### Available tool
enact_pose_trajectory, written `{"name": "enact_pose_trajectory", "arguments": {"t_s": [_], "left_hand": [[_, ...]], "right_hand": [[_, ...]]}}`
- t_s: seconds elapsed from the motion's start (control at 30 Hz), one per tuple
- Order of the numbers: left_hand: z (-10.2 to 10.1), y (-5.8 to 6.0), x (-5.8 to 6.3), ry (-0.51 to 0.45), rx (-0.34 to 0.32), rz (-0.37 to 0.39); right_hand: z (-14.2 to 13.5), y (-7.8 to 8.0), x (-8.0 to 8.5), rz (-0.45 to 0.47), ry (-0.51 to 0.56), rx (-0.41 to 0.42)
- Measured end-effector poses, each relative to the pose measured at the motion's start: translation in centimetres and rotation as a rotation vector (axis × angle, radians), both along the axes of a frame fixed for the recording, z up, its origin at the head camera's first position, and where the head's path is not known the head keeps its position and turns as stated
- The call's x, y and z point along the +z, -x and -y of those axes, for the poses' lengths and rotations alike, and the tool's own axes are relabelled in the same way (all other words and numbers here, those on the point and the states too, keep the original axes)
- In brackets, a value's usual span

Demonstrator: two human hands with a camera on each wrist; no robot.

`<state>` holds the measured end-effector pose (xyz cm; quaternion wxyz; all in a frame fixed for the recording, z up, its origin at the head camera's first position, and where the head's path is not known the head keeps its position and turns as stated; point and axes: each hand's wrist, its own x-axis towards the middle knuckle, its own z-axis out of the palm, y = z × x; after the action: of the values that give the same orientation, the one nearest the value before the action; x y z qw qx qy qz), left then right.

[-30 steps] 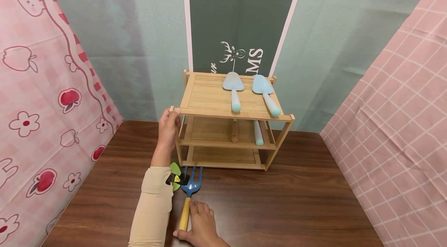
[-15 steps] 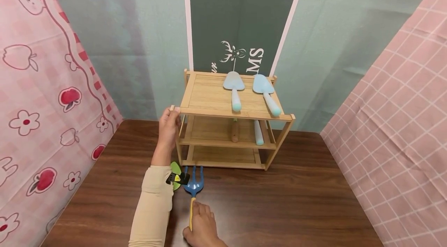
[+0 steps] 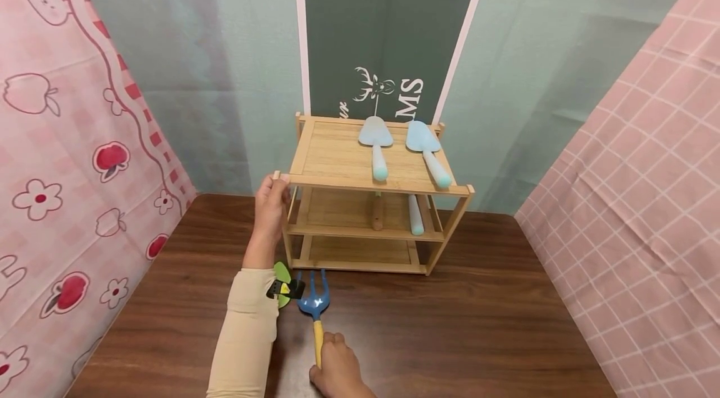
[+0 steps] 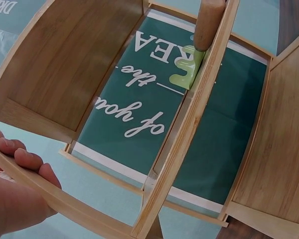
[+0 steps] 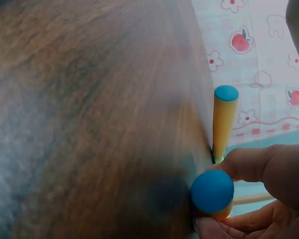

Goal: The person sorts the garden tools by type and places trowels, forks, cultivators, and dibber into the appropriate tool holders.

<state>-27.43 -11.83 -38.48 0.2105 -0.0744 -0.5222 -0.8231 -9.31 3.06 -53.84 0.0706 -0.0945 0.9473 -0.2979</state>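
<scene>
My left hand (image 3: pixel 271 201) grips the upper front-left corner of a three-tier wooden rack (image 3: pixel 337 180); in the left wrist view its fingers (image 4: pixel 27 158) curl over the rail. Low in the head view my right hand (image 3: pixel 340 365) holds the yellow handle of a blue garden fork (image 3: pixel 314 305), tines pointing at the rack. Thumb and fingers pinch that handle's blue end (image 5: pixel 213 191) in the right wrist view. A green-headed tool (image 3: pixel 283 273) lies left of the fork, partly hidden by my left forearm; a yellow handle (image 5: pixel 225 122) stands out beyond my right hand.
Two pale blue trowels (image 3: pixel 375 132) (image 3: pixel 423 137) lie on the rack's top shelf. On the middle shelf are a brown-handled tool (image 3: pixel 377 213) with a green pronged head (image 4: pixel 188 72) and a white handle (image 3: pixel 415 215). Patterned cloths border the wooden table (image 3: pixel 478 323).
My right hand has closed around the fork's handle and shifted right and slightly back toward me. The fork has swung and slid with it. The left hand stays on the rack.
</scene>
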Motion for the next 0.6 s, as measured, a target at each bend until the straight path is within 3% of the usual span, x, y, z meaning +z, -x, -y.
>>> {"name": "enact_pose_trajectory", "arguments": {"t_s": [0.2,0.27,0.33,0.5,0.6], "left_hand": [[0.1,-0.1,0.1,-0.001,0.005,0.004],[0.0,-0.1,0.1,-0.005,0.003,-0.001],[0.0,0.0,0.0,0.003,0.001,-0.004],[0.1,0.0,0.0,0.023,0.004,-0.001],[0.0,0.0,0.0,0.025,0.006,0.002]], "right_hand": [[-1.3,-0.1,0.1,-0.001,0.041,-0.055],[-1.9,-0.2,0.0,-0.043,0.077,-0.081],[-2.4,-0.3,-0.4,-0.135,0.118,-0.106],[-3.7,-0.4,-1.8,-0.516,0.221,-0.121],[-4.3,-0.2,-2.4,-0.684,0.304,-0.103]]}}
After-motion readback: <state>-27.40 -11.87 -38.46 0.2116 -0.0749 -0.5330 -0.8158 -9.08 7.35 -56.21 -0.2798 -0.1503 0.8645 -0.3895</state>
